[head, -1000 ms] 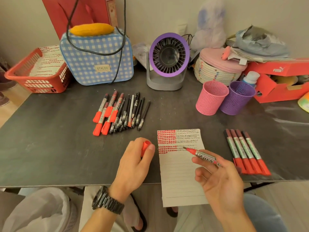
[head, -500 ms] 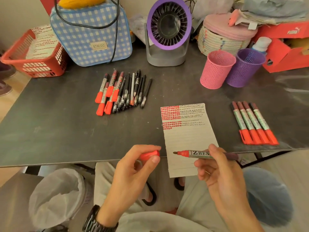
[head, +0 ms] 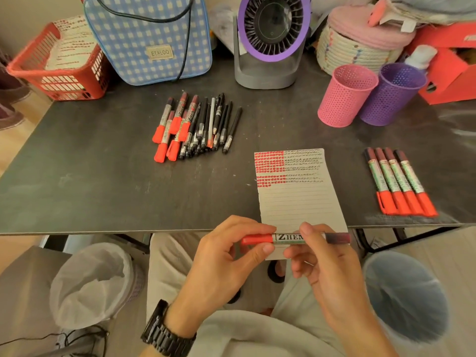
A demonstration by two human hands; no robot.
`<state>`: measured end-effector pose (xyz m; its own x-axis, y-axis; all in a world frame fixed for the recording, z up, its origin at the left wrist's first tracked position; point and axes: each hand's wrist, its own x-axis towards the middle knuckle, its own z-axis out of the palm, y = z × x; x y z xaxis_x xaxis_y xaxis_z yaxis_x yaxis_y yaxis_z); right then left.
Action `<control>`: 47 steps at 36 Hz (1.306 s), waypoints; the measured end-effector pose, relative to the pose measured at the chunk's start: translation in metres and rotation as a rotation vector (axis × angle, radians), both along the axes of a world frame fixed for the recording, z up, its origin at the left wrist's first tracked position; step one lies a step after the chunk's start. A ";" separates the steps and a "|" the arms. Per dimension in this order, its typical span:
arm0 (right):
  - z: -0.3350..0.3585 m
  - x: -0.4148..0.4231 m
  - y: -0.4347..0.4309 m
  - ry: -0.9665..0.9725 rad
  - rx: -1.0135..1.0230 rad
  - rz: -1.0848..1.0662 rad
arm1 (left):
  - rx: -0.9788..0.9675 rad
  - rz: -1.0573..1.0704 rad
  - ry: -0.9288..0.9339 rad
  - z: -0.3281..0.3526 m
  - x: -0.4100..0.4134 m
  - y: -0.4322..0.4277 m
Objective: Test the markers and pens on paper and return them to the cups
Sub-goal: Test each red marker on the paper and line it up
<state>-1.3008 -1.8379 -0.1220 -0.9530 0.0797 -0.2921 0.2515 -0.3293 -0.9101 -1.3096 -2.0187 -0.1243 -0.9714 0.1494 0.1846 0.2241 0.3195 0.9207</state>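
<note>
Red marker [head: 288, 238] labelled ZHEN, seen from the head camera, held level just off the near edge of the dark table [head: 103, 181], over the lower end of the lined paper [head: 296, 199]. The left hand [head: 226, 264] pinches its red cap [head: 257, 239] between thumb and fingers; the right hand [head: 329, 269] curls around the barrel (whether the cap is fully seated cannot be told). A pile of markers and pens [head: 195, 130] lies far left of the paper, four red markers [head: 399, 184] in a row to its right. The pink cup [head: 345, 99] and purple cup [head: 391, 96] stand touching at the back right.

"ETALOO" on bag [head: 144, 34], "ZHEN" on marker [head: 286, 238]
</note>
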 end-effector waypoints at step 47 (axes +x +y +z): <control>0.004 0.032 -0.042 -0.024 0.123 -0.030 | 1.391 0.082 -0.418 0.042 -0.036 0.018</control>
